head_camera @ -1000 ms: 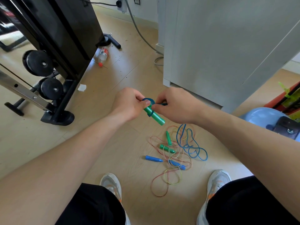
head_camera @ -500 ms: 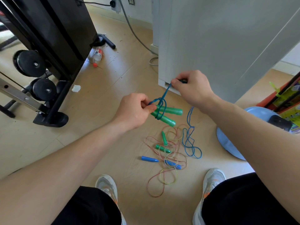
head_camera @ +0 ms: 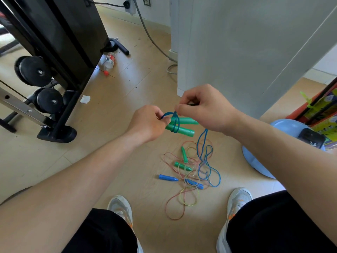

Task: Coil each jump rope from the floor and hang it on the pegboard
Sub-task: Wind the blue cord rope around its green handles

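Back down from its high pull toward the grey cabinet [head_camera: 237, 52], the right hand [head_camera: 204, 108] now sits close beside the left hand [head_camera: 149, 123], and the cord between them is short. The blue rope [head_camera: 176, 125] is wound in a few turns around the two green handles [head_camera: 184, 131], which lie side by side in the air between the hands, pointing right. The left hand grips the near ends of the handles with curled fingers, a small blue loop showing at its fingertips. The right hand pinches the cord between thumb and forefinger just above the wraps. From under the right hand the rest of the blue rope hangs down to the floor [head_camera: 127, 84] and ends in loose loops. Beside those loops lies a tangle of pink and yellow ropes [head_camera: 189, 172] with small green and blue handles. Two shoes [head_camera: 120, 207] stand nearer, a black gym machine [head_camera: 63, 33] at far left, a pale blue dome [head_camera: 255, 161] at right.
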### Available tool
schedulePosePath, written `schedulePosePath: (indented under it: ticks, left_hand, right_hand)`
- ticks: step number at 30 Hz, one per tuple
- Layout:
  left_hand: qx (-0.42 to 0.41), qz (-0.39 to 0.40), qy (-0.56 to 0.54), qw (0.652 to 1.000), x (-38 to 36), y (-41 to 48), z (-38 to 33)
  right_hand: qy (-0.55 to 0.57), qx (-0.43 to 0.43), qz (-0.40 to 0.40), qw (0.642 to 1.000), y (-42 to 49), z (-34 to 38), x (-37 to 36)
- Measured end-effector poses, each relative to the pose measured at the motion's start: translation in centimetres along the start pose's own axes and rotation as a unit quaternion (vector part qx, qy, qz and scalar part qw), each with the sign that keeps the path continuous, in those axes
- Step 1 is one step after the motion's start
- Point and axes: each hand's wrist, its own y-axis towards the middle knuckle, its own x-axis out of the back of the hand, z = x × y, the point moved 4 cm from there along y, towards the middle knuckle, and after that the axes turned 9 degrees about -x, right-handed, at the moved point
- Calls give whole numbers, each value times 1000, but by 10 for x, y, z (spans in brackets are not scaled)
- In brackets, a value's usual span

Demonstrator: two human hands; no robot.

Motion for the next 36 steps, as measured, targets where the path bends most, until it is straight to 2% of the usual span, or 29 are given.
schedulePosePath:
  ticks: [5,8,15,19,24,28,30,33,36]
  left_hand:
    - [42,-47,-22,998,14,4,5]
    - [27,-38,0,999,16,6,10]
    - [-85,76,34,993,-7,-11,-6]
    - [-167,72,-1,983,-5,-18,-18]
    - [-215,58,-37,974,-1,-22,-25]
    - [-224,54,-94,969,6,-20,-25]
    - [-215,50,-163,962,15,-16,-25]
    - [-171,16,-288,942,29,-12,-24]
    - [-107,-35,-376,920,35,-10,-28]
  right_hand:
    - [-18,-6,52,998,-10,1,-26]
    - [6,-32,60,998,-5,-3,-23]
    - [41,-55,-53,996,10,-15,10]
    - [61,-83,-112,988,21,-29,28]
    - [42,-118,-137,983,35,-56,39]
    - [25,-120,-125,984,41,-74,37]
    - [37,-118,-114,986,44,-84,36]
    - [68,-123,-78,987,43,-92,25]
    - [41,-120,-8,992,34,-87,-8]
